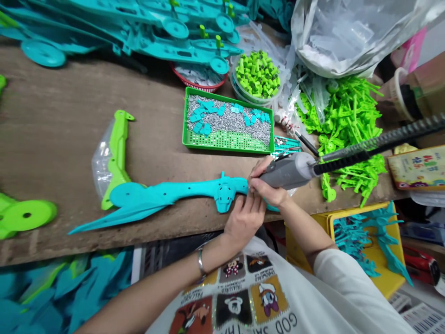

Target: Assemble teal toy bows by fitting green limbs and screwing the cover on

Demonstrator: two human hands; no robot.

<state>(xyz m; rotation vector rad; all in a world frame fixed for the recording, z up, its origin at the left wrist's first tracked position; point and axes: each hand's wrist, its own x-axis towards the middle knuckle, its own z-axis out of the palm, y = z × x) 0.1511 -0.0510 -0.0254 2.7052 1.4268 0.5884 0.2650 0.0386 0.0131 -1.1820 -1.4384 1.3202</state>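
My right hand (269, 190) is closed around a grey electric screwdriver (290, 171), which is tilted over the right end of a long teal plastic toy part (194, 189). The driver's tip is hidden behind my fingers. My left hand (246, 215) grips that same end of the teal part, fingers wrapped over it near the front edge of the bench. The part lies along the bench, its pointed end to the left. Beside its rounded left portion, touching or overlapping it, stands a lime green part with a clear curved piece (118, 153).
Beyond my hands sits a green tray (229, 146) of small screws and teal clips. Behind it are a tub of lime pegs (257, 76) and stacked teal parts (139, 37). Lime pieces (351, 120) heap at right. A yellow bin (313, 232) stands below; the driver's coiled cable (378, 144) crosses above.
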